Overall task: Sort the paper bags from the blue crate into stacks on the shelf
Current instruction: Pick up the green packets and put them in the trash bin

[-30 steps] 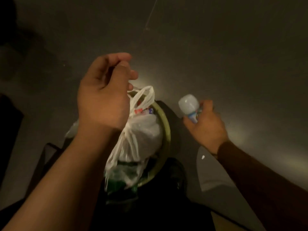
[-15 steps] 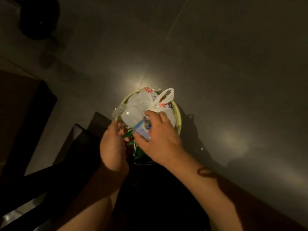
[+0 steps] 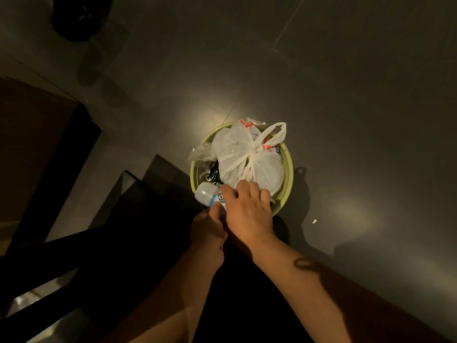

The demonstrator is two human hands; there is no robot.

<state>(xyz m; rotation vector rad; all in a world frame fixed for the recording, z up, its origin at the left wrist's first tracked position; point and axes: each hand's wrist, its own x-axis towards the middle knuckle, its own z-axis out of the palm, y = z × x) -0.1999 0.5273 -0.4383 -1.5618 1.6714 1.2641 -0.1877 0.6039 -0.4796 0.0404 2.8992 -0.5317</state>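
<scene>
No paper bags, blue crate or shelf are in view. A pale green round bin (image 3: 288, 169) stands on the dim floor, filled with a tied white plastic bag (image 3: 247, 159) and other rubbish. My right hand (image 3: 247, 211) holds a small white plastic bottle (image 3: 206, 193) with a blue label at the bin's near left rim. My left hand (image 3: 209, 231) sits just below it, in shadow, touching the bottle's lower end; its fingers are hard to make out.
Dark furniture (image 3: 61, 219) fills the left and lower left. A black round object (image 3: 79, 16) lies on the floor at the top left. A tiny white scrap (image 3: 314, 221) lies right of the bin. Grey floor (image 3: 346, 95) spreads beyond.
The view pulled back from the bin. My left hand let go of the bag's handles and dropped low. My right hand carried the bottle from the bin's right side to its near left rim.
</scene>
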